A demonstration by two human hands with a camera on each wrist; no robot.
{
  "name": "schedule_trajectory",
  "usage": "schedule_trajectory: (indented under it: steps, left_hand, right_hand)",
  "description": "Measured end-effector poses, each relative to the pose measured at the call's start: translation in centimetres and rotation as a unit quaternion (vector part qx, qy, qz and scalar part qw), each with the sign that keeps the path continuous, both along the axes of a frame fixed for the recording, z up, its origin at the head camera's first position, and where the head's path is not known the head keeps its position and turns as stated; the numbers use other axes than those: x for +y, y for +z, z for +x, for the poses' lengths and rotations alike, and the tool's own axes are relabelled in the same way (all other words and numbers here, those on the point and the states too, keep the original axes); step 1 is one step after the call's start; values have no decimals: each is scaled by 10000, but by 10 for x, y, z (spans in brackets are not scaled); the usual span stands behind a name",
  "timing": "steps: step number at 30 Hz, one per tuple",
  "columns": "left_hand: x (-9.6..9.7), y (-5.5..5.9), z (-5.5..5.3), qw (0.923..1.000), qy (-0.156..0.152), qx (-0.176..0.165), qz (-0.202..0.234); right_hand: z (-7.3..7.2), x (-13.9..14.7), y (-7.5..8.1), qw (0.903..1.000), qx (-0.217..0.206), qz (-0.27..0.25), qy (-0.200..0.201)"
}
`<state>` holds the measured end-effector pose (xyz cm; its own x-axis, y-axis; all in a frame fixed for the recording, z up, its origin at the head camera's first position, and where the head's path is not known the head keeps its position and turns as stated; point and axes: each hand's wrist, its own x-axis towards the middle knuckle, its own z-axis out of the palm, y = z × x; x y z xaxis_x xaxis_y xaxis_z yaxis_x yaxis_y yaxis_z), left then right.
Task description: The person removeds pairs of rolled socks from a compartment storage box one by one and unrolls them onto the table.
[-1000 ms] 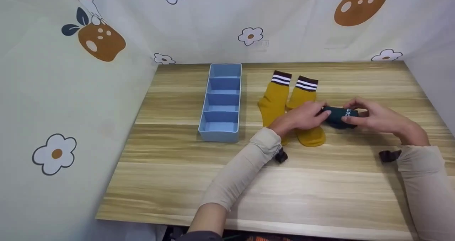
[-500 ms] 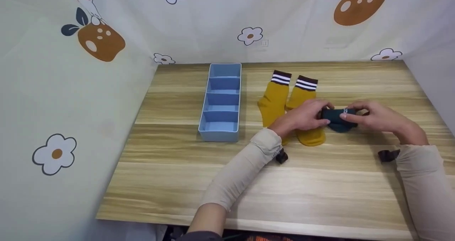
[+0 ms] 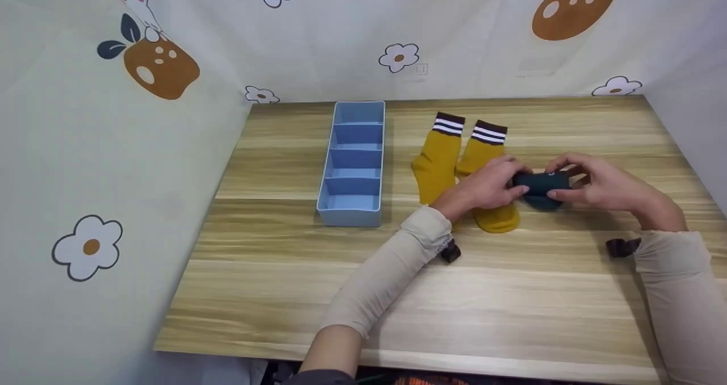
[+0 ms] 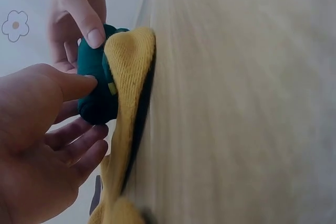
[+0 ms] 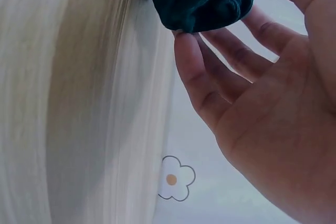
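A rolled dark green sock [image 3: 542, 184] is held between both hands above the right part of the table. My left hand [image 3: 489, 183] grips its left end, thumb on the near side and fingers behind. At the other end my right hand [image 3: 602, 186] pinches the roll the same way. In the right wrist view the coiled end of the green sock [image 5: 215, 3] shows its spiral layers. A pair of mustard socks with striped cuffs lies flat; the left mustard sock [image 3: 440, 158] is partly under my left forearm, and the right mustard sock [image 3: 497, 217] is partly covered by that hand.
A blue organizer box [image 3: 349, 217] with several compartments stands left of the socks. Everything lies on a wood-grain table [image 3: 272, 260]. A patterned cloth wall [image 3: 477, 50] borders the table's back edge. Dark straps [image 3: 450, 251] hang at the wrists.
The green sock has been rolled over further between my hands; its white lettering has turned nearly out of sight. Both hands have shifted only slightly. The mustard socks and blue box have stayed put.
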<state>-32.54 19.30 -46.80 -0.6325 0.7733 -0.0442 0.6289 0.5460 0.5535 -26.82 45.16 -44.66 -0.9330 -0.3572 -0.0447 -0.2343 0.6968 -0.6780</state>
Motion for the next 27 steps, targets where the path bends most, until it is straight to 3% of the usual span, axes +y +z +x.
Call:
schedule_trajectory:
  steps: [9, 17, 24, 27]
  left_hand:
    - [1, -3, -3, 9993, -110, -156, 311]
    - [2, -4, -1, 9994, -105, 268, 215]
    - [3, -5, -2, 9980, -53, 401, 491]
    - [3, -5, -3, 9975, 0, 469, 520]
  right_hand:
    - [-2, 3, -2, 9996, -16, 256, -113]
    - [-3, 4, -1, 9986, 7, 427, -310]
    - [-5, 2, -6, 9973, 708, 26, -204]
    - [-4, 2, -6, 9985, 500, 67, -193]
